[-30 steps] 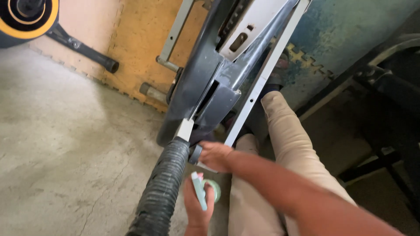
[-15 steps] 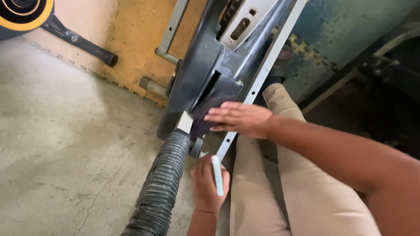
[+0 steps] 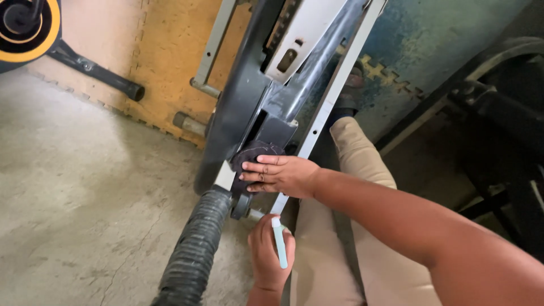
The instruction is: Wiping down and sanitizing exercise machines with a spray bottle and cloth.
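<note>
My right hand (image 3: 280,174) presses a dark cloth (image 3: 252,156) flat-fingered against the machine (image 3: 238,107); my left hand (image 3: 269,252) grips a tape roll (image 3: 279,242).

Dark cloth (image 3: 256,154), matt and fuzzy, pressed under right hand (image 3: 281,175) against dark grey machine housing (image 3: 238,107), smooth moulded plastic with a dull sheen and dust film. Ribbed black grip (image 3: 195,252) looks like rubbery foam, matt; pale metal rail (image 3: 331,93) painted and smooth. Floor (image 3: 85,198) rough, cracked concrete; mats (image 3: 170,56) worn foam, scuffed.
</note>
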